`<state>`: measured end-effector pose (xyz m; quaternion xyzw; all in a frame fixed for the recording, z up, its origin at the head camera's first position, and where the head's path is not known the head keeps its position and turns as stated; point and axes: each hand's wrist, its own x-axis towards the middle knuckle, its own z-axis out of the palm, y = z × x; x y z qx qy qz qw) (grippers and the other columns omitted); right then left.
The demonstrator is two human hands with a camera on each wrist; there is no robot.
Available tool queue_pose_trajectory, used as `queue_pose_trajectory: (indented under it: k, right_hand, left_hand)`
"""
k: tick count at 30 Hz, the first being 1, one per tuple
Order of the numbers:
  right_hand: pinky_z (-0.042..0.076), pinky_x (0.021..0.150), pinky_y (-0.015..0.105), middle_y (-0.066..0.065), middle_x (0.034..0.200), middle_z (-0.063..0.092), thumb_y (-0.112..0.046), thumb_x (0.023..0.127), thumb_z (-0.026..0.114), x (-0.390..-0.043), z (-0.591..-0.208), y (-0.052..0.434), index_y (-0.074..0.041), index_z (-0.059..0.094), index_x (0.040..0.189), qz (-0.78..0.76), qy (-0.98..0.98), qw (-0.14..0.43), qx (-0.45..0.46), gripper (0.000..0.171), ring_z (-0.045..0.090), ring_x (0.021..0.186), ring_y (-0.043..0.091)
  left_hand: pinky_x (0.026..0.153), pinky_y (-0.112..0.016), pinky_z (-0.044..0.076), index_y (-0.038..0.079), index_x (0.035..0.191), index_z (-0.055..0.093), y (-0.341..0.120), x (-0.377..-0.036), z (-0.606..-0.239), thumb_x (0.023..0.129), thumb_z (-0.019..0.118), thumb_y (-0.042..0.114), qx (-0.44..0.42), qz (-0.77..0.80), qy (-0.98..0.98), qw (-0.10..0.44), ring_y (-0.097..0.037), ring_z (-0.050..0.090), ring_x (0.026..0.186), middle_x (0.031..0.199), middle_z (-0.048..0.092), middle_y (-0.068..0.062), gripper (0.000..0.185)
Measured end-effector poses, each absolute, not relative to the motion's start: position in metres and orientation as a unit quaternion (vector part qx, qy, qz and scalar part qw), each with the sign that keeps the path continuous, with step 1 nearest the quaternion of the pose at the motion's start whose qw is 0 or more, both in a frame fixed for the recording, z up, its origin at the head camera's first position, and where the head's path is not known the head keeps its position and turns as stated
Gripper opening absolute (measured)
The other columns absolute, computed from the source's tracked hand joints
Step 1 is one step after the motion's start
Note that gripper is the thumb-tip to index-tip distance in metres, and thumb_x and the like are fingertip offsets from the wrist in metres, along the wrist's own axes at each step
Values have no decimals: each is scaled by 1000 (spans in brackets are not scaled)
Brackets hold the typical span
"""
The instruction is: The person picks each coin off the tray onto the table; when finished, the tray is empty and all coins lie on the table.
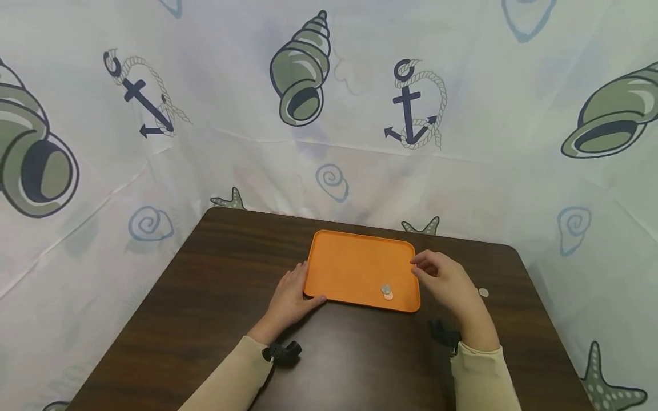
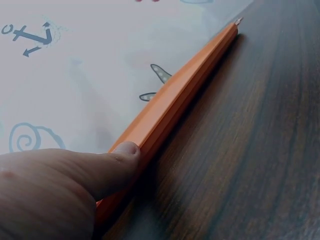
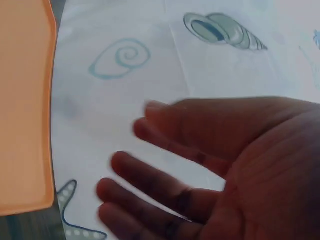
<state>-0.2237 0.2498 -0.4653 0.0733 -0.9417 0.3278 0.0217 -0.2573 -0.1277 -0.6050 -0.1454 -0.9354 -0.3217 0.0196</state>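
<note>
Dark wood table point(image 1: 216, 297) under a seashell curtain point(image 1: 462, 85): your orange tray point(image 1: 354, 265) lies flat at its middle, two coins point(image 1: 386, 292) near its front right corner. Left hand point(image 1: 290, 299) grips the tray's left edge; keep it steady. Right hand point(image 1: 444, 279) hovers loose and empty beside the right edge, a third coin point(image 1: 483, 292) just right of it.

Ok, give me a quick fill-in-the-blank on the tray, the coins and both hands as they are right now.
1. The left hand holds the ____ edge of the orange tray.
2. Two coins lie in the tray near its ____ right corner.
3. The right hand, beside the tray's right edge, holds ____.
4. A lone coin lies on the ____, right of the right hand.

Missing words: left; near; nothing; table
</note>
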Motion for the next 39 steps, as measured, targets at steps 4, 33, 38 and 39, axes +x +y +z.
queue_pose_trajectory:
  k: [4,33,38,39]
  right_hand:
    - [63,85,48,8,113,74,-19,107,71,-228,-484,231,-18,76,123,321,-943,38,81,16,72,100,27]
    - [49,67,35,3,90,61,-10,94,82,-248,-551,199,-18,74,95,235,-968,-39,74,12,54,75,18]
    - [46,65,34,2,87,58,-12,95,83,-251,-550,200,-15,69,92,228,-971,-36,67,15,53,74,17]
    - [46,64,33,2,86,58,-12,95,83,-252,-550,201,-14,68,93,230,-970,-34,66,15,53,73,17]
  left_hand:
    - [137,-62,21,0,171,31,-129,-252,-609,94,85,50,-140,-324,-935,19,-40,33,165,175,38,-22,106]
    - [139,-60,17,4,173,27,-127,-252,-608,94,85,53,-130,-326,-936,3,-37,29,168,178,32,-19,110]
    - [138,-61,19,4,173,28,-126,-255,-607,93,85,53,-132,-324,-937,5,-38,30,167,177,34,-20,110]
    - [138,-61,19,3,173,28,-125,-256,-607,93,85,53,-132,-325,-936,6,-38,30,167,177,34,-20,110]
